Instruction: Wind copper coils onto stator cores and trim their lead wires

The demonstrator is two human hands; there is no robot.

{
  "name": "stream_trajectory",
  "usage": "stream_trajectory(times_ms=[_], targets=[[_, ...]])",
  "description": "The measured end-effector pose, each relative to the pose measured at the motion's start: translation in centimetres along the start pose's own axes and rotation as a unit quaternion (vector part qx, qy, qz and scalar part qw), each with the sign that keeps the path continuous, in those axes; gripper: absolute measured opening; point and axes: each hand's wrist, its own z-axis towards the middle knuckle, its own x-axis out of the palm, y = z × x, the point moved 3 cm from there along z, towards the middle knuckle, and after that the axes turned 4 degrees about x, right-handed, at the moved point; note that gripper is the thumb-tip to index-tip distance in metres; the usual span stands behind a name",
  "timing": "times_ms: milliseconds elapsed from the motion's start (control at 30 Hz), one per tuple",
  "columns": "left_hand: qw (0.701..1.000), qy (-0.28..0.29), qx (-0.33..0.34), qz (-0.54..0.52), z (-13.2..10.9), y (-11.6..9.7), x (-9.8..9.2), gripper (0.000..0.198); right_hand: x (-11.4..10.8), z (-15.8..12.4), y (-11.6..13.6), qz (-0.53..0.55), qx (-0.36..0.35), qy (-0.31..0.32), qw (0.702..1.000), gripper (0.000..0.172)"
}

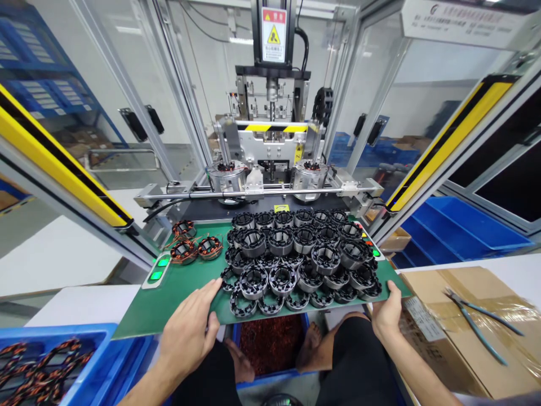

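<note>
My left hand (192,318) lies over the front edge of the green work surface (186,307), fingers stretched out. Its fingertips reach the leftmost black-and-grey stator core (228,279), touching or almost touching it. At the front right corner, my right hand (386,313) clasps the edge of that surface, thumb on top and the other fingers hidden below. Between both hands stand many bare stator cores (282,279) in rows, some stacked on others. Several stators wound with copper wire (210,247) sit apart at the back left, loose wire ends sticking out.
Behind the surface stands a winding machine (273,149) with two round metal fixtures holding stators. Green-lit buttons (156,275) flank the surface. A blue bin (105,344) of wound parts is at left, pliers (477,321) lie on a carton (494,287) at right. Below is a scrap-wire bin (273,344).
</note>
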Motion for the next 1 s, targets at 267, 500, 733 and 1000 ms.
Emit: stream_trajectory(times_ms=[267,500,733,1000], targets=[[1.000,0.006,-0.002,-0.006,-0.45,0.13,0.28,0.080,0.46,-0.45,0.34,-0.002,0.019,-0.031,0.999,0.056],[1.000,0.006,-0.006,-0.005,-0.46,0.23,0.28,0.080,-0.31,0.08,-0.20,-0.012,0.033,-0.027,0.999,0.059],[1.000,0.011,-0.007,-0.008,-0.46,0.17,0.23,0.080,0.20,-0.19,0.11,0.000,0.024,-0.030,0.999,0.058],[1.000,0.009,-0.008,-0.015,-0.43,0.14,0.19,0.080,-0.10,0.02,-0.06,-0.003,0.023,-0.024,0.999,0.057]])
